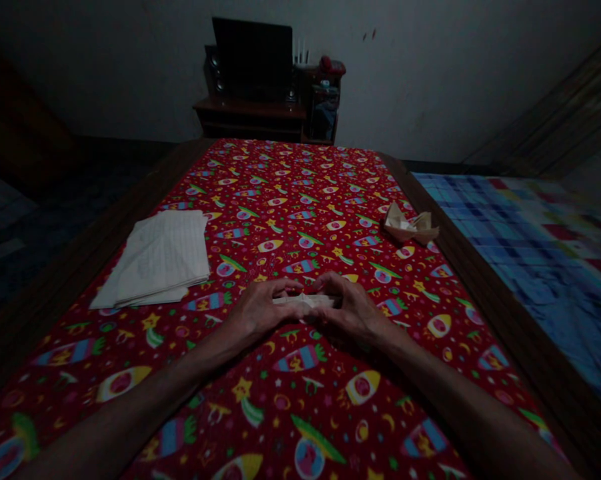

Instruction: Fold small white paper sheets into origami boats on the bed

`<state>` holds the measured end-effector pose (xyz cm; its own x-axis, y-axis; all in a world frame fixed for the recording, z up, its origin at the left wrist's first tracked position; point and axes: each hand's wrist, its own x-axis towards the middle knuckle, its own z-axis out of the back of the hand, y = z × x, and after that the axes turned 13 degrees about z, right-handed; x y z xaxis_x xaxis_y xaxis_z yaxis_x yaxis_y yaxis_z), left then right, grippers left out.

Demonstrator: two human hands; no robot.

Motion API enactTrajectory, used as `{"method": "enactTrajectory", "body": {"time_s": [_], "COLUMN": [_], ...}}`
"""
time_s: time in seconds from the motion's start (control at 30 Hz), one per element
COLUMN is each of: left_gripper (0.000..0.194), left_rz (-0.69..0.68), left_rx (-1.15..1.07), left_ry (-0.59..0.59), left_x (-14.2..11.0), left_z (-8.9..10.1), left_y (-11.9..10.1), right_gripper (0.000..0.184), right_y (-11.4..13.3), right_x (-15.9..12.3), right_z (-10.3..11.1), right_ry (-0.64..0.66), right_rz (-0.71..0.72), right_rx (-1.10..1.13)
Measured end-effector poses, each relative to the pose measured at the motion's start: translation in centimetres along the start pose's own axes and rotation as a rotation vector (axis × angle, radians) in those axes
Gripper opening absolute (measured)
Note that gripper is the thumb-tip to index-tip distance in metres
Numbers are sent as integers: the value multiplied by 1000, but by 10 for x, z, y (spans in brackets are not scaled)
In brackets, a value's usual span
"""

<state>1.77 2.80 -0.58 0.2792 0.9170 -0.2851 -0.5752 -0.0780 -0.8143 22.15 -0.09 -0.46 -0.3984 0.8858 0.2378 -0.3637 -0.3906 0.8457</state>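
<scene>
Between my two hands, low over the red patterned cloth [300,270], is a small piece of folded paper [306,301]. My left hand [260,303] grips its left end, thumb along the near side and fingers curled behind. Around the right end, my right hand [353,307] is closed in the same way, its thumb near the middle. The fingers hide much of the paper, so its full shape cannot be made out. Further off to the right sits a folded paper boat [410,225], and to the left lies a stack of printed paper sheets [160,257].
The cloth covers a long surface with dark brown borders [430,220]. At its far end stand a wooden desk [250,110], a dark monitor [253,60] and a side shelf [325,110]. A blue checked cloth [505,253] spreads on the right. The room is dim.
</scene>
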Motion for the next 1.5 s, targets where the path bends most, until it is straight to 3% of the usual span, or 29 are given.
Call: {"method": "enactTrajectory", "body": {"time_s": [0.2, 0.4, 0.6, 0.87, 0.97, 1.17, 1.33, 1.5], "left_gripper": [25, 17, 19, 25, 22, 21, 29, 14], "left_rz": [30, -3, -19, -13, -65, -271, -348, -409], "left_rx": [49, 26, 85, 236, 228, 259, 351, 301], "left_ry": [0, 5, 70, 56, 75, 36, -2, -116], "left_x": [2, 1, -2, -1, -1, 2, 0, -3], "left_z": [3, 2, 5, 8, 10, 11, 9, 6], "left_y": [2, 3, 1, 3, 3, 3, 2, 3], "right_gripper": [14, 47, 24, 25, 34, 24, 32, 28], "right_y": [4, 6, 3, 7, 8, 9, 14, 19], "right_x": [-5, -4, -5, -4, -2, -1, 2, 2], "right_z": [0, 0, 1, 6, 7, 9, 10, 7], "right_ry": [11, 93, 151, 183, 174, 221, 240, 251], "right_rz": [62, 54, -31, -52, -7, -37, -25, -8], "right_rx": [-110, -173, -156, -164, -150, -183, -335, -472]}}
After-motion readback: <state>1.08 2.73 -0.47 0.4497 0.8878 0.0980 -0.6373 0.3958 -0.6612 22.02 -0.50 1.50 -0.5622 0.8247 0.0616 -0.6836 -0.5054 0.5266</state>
